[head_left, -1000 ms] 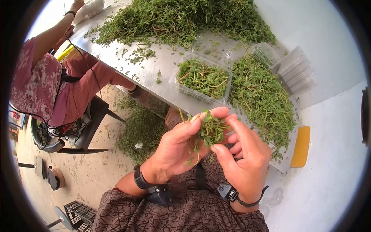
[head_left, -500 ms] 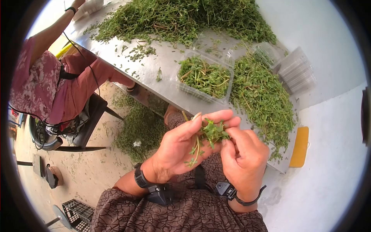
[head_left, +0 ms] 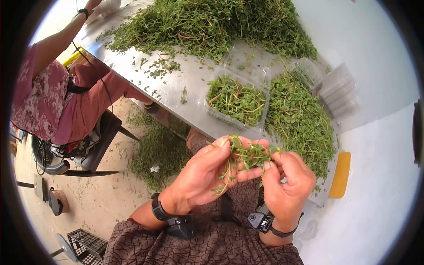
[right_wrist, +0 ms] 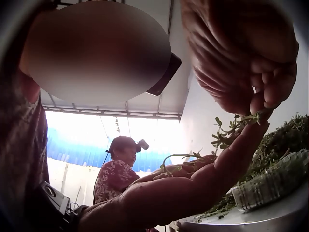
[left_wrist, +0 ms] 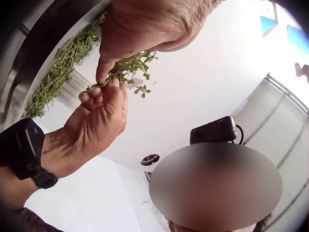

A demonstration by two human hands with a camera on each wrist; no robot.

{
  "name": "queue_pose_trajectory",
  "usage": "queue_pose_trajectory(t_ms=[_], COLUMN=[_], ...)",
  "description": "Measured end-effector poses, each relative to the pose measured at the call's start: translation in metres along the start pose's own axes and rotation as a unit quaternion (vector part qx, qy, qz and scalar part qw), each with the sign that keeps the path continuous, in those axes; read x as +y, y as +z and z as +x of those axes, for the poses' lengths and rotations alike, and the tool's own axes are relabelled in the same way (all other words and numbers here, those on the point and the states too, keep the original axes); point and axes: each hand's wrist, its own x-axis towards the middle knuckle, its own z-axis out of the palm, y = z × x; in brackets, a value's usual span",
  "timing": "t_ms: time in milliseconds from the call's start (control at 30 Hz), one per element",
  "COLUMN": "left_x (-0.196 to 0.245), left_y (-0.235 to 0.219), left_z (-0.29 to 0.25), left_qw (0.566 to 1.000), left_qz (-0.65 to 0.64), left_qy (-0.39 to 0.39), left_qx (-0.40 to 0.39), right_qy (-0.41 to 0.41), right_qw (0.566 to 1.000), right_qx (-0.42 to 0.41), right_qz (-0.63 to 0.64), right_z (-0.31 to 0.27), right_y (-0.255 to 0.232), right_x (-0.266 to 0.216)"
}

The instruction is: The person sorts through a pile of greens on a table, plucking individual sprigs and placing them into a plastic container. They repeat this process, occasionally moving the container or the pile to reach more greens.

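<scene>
My left hand [head_left: 194, 179] lies palm up in front of the table, its thumb bent over a few leafy green sprigs [head_left: 251, 154] that look like purslane. One stem hangs down across the palm. At the far end of the sprigs, my right hand [head_left: 291, 183] pinches a tip between thumb and forefinger, close to the left fingertips. The right wrist view shows the sprigs [right_wrist: 229, 135] lying along the upturned left fingers. Just beyond the hands stands a clear plastic box [head_left: 221, 115] filled with the same greens, its lid open behind it.
A large heap of greens [head_left: 212, 26] covers the table's back, and a smaller pile [head_left: 302, 126] lies right of the box. Nested clear containers [head_left: 338, 90] lean near the wall. Another person [head_left: 48, 97] sits at the left. Greens [head_left: 161, 152] lie on the floor below.
The sprigs were bunched in the left palm and now stretch out between both hands. My right hand has moved slightly right, pinching their end. The left thumb keeps its place.
</scene>
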Motion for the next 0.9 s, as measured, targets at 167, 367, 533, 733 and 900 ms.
queue_pose_trajectory(t_ms=[167,367,533,733,900], left_x=[0.009,0.030,0.048,0.063,0.062], left_y=[0.002,0.010,0.015,0.018,0.008], left_z=[0.002,0.010,0.023,0.047,0.056], left_qw=[1.000,0.997,0.986,0.973,0.923], left_qz=[0.027,0.044,0.130,0.169,0.240], left_qy=[0.011,0.054,0.097,0.157,0.300], left_qx=[0.007,0.023,0.036,0.000,0.031], right_qy=[0.008,-0.046,-0.033,-0.036,-0.093], right_qw=[0.999,0.998,0.995,0.996,0.989], right_qx=[0.004,0.025,0.042,0.052,-0.011], right_qz=[0.046,0.037,0.083,0.064,-0.116], right_z=[0.010,0.030,0.048,0.083,0.103], right_y=[0.002,0.004,0.012,0.025,0.032], right_x=[0.001,0.005,0.005,0.013,0.032])
